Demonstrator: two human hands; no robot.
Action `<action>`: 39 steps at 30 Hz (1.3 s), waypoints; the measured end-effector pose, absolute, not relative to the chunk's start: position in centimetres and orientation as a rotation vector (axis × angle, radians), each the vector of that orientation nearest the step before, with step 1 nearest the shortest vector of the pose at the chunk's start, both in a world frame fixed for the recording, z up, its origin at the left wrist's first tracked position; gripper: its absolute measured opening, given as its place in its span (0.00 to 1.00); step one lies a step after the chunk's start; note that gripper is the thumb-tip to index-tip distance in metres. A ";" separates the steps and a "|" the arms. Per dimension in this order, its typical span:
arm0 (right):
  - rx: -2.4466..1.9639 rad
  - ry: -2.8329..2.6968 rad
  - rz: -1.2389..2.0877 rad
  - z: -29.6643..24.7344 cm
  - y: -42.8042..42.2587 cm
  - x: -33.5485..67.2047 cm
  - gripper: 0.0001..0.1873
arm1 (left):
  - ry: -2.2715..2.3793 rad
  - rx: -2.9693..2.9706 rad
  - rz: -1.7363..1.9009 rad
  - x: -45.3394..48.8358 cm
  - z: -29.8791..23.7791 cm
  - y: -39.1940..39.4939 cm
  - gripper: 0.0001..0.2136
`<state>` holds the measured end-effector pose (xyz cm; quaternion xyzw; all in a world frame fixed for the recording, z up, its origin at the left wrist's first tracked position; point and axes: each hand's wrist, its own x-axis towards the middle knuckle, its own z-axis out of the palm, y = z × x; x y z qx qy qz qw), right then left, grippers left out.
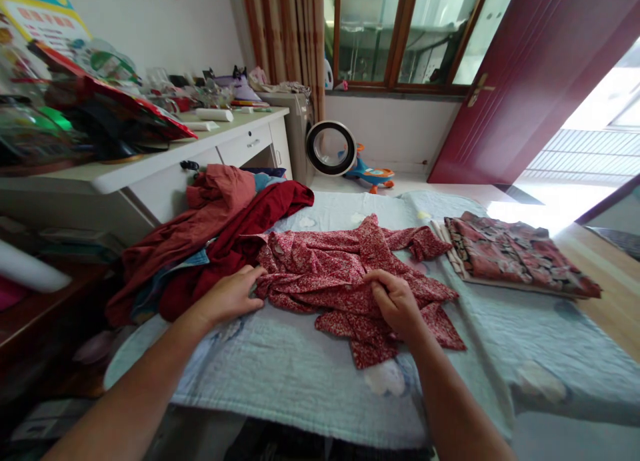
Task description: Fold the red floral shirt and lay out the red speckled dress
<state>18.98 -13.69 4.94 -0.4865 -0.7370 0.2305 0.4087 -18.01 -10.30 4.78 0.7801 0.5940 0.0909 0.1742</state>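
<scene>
A red shirt with a small pale floral print [320, 264] lies crumpled across the light blue cover, one sleeve stretching to the right. My left hand [237, 294] is at its left end, the fingers and thumb closing on the edge of the cloth. Near the middle of the lower part, my right hand [395, 301] pinches a fold between thumb and curled fingers. Just beyond my left hand is a heap of clothes, with a dark red garment [265, 211] and a faded red one [220, 194] on top.
A folded stack of flower-patterned cloth [520, 254] rests to the right on the blue cover [300, 374]. A cluttered white desk [240, 131] stands at the left. Behind are a washing machine with its round door [331, 148] open, a blue ride-on toy [370, 173] and a dark red door [505, 81].
</scene>
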 end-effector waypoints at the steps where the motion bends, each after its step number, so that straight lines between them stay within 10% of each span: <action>1: -1.249 -1.857 0.600 5.1 -13.6 19.3 0.08 | 1.696 2.212 0.260 -17.9 4.5 -10.2 0.18; 10: -1.200 -2.125 0.734 5.3 -13.3 20.0 0.06 | 1.558 1.295 0.911 -14.3 6.9 -7.4 0.11; 21: -0.860 -1.063 2.018 4.7 -15.0 18.9 0.24 | 1.351 1.323 1.591 -6.9 9.6 0.2 0.12; 26: -0.891 -1.092 2.044 4.4 -14.7 18.7 0.32 | 1.473 2.126 1.119 -4.7 8.4 0.8 0.27; 39: -0.882 -1.556 1.979 4.6 -14.3 21.2 0.24 | 0.859 2.180 0.489 -1.2 7.4 -9.1 0.13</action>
